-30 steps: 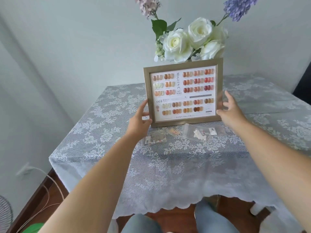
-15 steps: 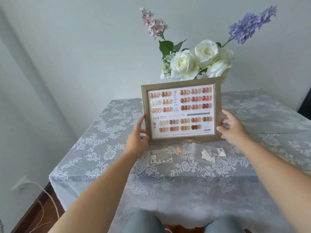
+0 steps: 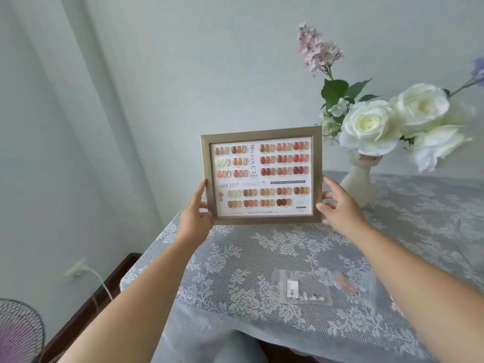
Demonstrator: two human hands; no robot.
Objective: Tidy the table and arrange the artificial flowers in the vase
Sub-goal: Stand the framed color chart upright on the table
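Frame (image 3: 262, 175) held upright over the worktop (image 3: 235, 258)

Left hand (image 3: 195, 218) and right hand (image 3: 340, 208) pinch its sides; swung right, it could topple the vase (image 3: 360, 179).

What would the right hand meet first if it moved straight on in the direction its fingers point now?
Probably the picture frame: the right hand points up-left at its right edge, fingertips seemingly touching it already. Depth is unclear.

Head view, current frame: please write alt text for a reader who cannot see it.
Two bare hands, left hand and right hand, hold a gold-framed nail colour chart upright over a table with a white lace tablecloth. A white ceramic vase of white roses stands behind to the right; clear plastic bags lie nearer the viewer.
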